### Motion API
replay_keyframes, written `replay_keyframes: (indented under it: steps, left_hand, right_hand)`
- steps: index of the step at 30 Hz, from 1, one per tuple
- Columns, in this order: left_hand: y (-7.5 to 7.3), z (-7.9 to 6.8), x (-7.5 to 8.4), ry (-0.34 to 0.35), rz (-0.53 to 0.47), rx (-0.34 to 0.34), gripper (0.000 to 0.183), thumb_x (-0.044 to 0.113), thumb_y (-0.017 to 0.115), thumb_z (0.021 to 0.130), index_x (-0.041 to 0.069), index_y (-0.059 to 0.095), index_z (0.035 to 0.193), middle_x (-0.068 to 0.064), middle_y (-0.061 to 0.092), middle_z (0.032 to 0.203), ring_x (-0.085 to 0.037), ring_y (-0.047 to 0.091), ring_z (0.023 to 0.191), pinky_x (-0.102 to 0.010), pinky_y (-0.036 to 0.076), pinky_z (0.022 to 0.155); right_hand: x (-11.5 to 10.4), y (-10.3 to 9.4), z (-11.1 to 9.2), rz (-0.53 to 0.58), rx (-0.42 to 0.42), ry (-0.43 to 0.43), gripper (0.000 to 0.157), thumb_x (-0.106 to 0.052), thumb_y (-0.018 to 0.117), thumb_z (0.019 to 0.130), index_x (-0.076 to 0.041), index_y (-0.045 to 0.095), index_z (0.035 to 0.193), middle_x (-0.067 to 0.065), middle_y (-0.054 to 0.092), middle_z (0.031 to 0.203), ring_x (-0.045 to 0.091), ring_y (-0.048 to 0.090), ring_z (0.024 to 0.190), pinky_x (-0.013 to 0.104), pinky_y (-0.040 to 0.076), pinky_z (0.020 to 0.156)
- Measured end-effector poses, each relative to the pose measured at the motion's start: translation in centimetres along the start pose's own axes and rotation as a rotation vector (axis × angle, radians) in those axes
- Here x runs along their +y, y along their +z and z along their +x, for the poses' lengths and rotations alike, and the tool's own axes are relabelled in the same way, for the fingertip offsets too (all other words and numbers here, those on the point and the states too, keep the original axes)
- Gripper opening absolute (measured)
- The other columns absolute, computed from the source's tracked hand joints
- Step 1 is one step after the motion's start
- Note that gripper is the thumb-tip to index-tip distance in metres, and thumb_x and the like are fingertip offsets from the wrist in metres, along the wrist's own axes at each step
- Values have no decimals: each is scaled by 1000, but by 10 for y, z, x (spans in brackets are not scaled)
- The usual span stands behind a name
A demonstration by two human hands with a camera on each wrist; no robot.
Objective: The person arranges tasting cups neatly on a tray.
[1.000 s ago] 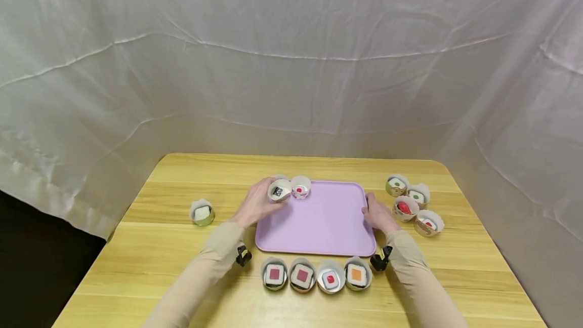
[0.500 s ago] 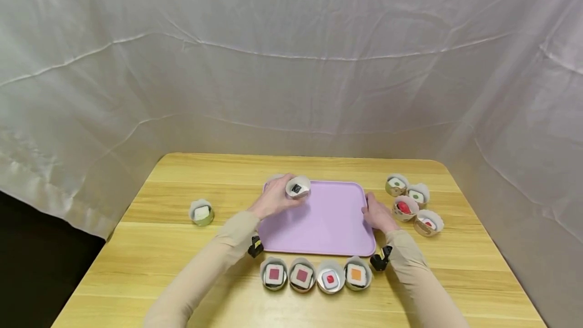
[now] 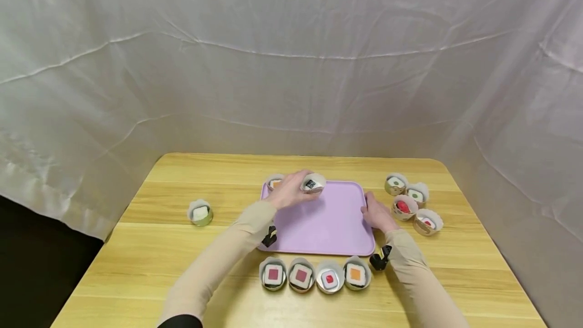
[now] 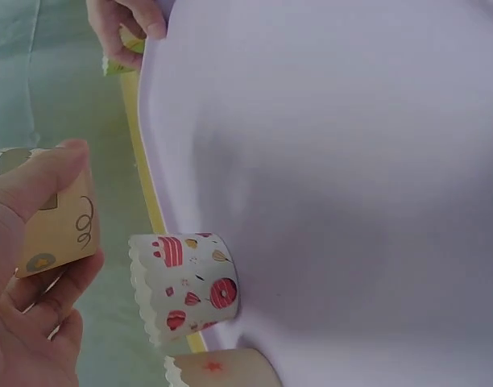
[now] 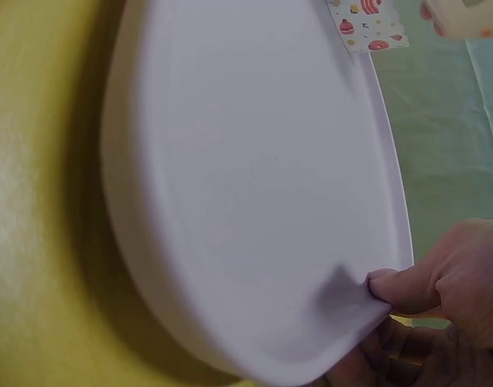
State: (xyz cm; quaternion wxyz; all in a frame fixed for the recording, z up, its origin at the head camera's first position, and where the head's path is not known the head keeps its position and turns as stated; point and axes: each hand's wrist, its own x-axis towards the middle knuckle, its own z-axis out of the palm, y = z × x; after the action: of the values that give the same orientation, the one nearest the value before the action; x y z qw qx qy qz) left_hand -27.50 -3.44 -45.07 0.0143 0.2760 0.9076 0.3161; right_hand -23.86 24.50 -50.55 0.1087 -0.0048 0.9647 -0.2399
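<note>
Gripping a paper cup (image 3: 313,180) with my left hand (image 3: 289,192), I hold it over the far side of the lilac tray (image 3: 328,227) in the head view. My right hand (image 3: 379,214) grips the tray's right edge. Nearer me stands a row of four filled cups (image 3: 301,276); a lone cup (image 3: 200,212) sits on the table (image 3: 150,262) well to the left. In the left wrist view, my thumb and fingers curl round the paper cup's tan wall, near a cup printed with red cakes (image 4: 186,286) on the tray. In the right wrist view, my thumb presses the rim from above, fingers curled underneath.
</note>
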Motion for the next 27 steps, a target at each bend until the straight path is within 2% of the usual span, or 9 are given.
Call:
replay_keyframes:
  steps: [5,12,19,27]
  left_hand:
    - [6,12,6,10,130,0,62,30,83,83,6,57,134,-12,70,119,-29,64,112,-42,51,101]
    - [20,26,6,6,202,-10,59,31,84,81,7,60,130,-11,73,115,-28,64,108,-39,49,100]
    - [29,35,5,-17,279,-54,60,36,81,83,8,59,131,-10,73,119,-27,65,114,-39,38,116]
    - [36,40,7,-61,350,-77,58,40,79,85,12,58,131,-8,72,124,-24,64,121,-44,23,126]
  right_hand:
    - [0,-1,-1,4,6,-2,41,-13,45,102,8,35,137,38,57,125,45,62,106,53,53,89]
    - [1,1,-3,16,6,-1,40,-13,46,102,7,36,136,37,59,123,42,63,102,52,53,86]
    - [2,2,-4,11,3,6,41,-13,46,103,7,35,138,37,58,125,44,63,105,53,53,88]
    - [1,0,-6,6,0,-9,40,-12,46,102,8,36,136,37,59,122,43,64,103,53,53,87]
